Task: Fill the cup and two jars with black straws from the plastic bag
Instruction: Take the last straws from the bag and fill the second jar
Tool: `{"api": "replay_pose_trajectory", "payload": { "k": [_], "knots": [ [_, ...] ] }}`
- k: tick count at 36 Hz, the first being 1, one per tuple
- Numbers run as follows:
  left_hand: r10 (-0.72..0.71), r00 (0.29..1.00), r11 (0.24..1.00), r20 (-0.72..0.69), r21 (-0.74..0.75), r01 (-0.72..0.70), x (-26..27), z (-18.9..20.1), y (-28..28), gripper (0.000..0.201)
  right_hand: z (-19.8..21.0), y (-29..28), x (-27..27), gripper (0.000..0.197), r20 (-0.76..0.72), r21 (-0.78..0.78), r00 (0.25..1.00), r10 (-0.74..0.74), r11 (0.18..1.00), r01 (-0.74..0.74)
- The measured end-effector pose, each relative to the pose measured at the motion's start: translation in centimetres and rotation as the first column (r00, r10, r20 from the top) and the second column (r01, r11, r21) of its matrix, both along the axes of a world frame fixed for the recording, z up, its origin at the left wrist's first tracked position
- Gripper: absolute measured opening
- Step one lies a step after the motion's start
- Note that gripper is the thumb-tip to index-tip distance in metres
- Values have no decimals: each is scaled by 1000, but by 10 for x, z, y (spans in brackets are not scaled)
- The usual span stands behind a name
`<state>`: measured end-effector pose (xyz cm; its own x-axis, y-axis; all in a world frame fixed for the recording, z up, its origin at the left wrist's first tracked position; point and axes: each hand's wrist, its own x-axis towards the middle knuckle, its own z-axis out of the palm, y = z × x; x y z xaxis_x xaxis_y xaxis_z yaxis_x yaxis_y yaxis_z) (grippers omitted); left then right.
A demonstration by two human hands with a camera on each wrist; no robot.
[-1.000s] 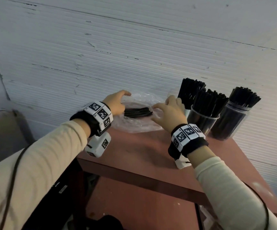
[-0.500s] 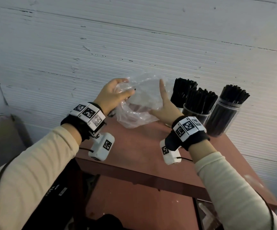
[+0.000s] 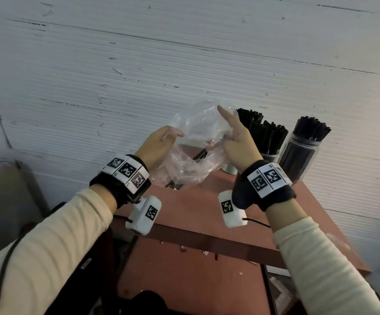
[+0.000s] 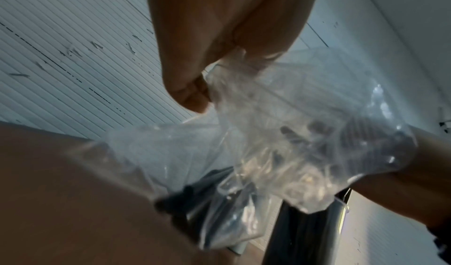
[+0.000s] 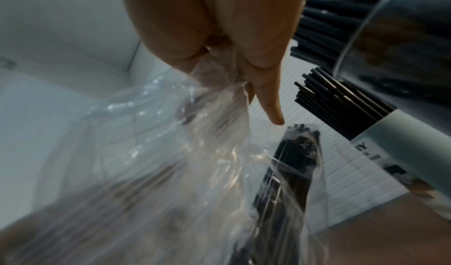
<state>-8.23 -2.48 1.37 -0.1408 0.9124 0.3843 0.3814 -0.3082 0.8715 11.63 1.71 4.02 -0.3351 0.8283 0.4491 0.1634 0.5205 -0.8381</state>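
My left hand (image 3: 159, 144) and right hand (image 3: 236, 142) both pinch the plastic bag (image 3: 193, 153) above the table (image 3: 198, 208); a few black straws (image 3: 199, 154) seem inside.

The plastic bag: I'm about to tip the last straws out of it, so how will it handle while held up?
Probably floppy: the plastic bag crumples and sags between the left hand and right hand. Likely very light, with only a few black straws left. They lie slanted inside, so they may slide toward the low corner.
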Motion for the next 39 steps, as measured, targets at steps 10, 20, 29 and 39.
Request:
{"api": "replay_pose_trajectory", "payload": {
  "k": [10, 20, 29, 39],
  "knots": [
    [27, 999, 998, 32, -49, -26, 7, -9, 9, 25, -4, -17, 13, 54, 139, 99, 990, 8, 995, -22],
    [-131, 980, 979, 148, 174, 104, 18, 6, -1, 48, -12, -17, 19, 69, 206, 185, 977, 60, 978, -99],
    [-134, 955, 987, 266, -55, 154, 10, -5, 7, 85, 3, -31, 13, 68, 65, 227, 997, 46, 972, -60],
    [-80, 978, 931, 192, -335, 142, 7, -11, 17, 58, 2, -18, 7, 70, 288, 242, 957, -22, 969, -50]
  ]
}}
